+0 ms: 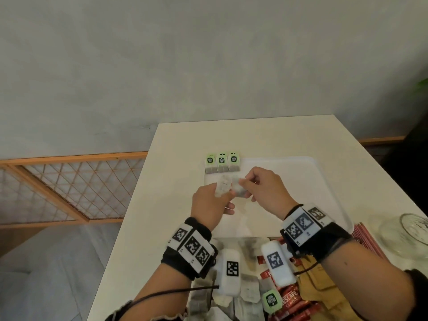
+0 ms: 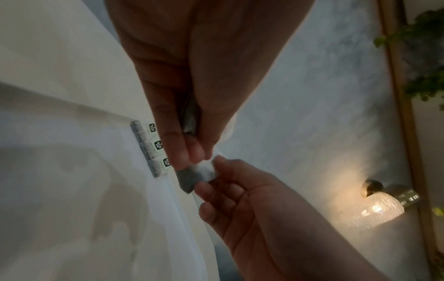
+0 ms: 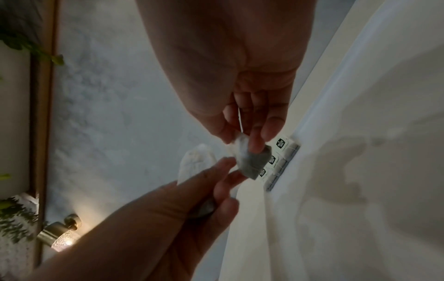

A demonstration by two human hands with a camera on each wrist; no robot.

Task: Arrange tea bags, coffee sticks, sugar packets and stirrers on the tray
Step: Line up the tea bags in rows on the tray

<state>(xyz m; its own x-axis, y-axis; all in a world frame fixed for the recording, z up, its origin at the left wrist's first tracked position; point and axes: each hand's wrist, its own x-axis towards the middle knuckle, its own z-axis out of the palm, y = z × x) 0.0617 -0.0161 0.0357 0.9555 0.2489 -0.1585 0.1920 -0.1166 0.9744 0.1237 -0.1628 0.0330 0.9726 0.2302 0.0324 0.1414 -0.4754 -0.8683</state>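
Observation:
A white tray [image 1: 289,172] lies on the white table. Three tea bags with green tags [image 1: 221,163] sit in a row at its far left corner. Above the tray's left part, my left hand [image 1: 215,193] grips a pale tea bag [image 1: 222,185], whose paper shows past the fingers in the right wrist view [image 3: 195,161]. My right hand [image 1: 245,184] pinches a second, greyer tea bag [image 1: 239,191] between thumb and fingers [image 3: 252,161]. The two bags touch, and my left fingertips [image 2: 182,161] rest against the grey tea bag [image 2: 192,176].
At the table's near edge lie a heap of loose tea bags [image 1: 245,295], red coffee sticks [image 1: 291,297] and tan packets [image 1: 319,288]. Red stirrers [image 1: 368,239] and a glass bowl [image 1: 407,232] are at the right. A wooden lattice railing [image 1: 69,186] runs left of the table.

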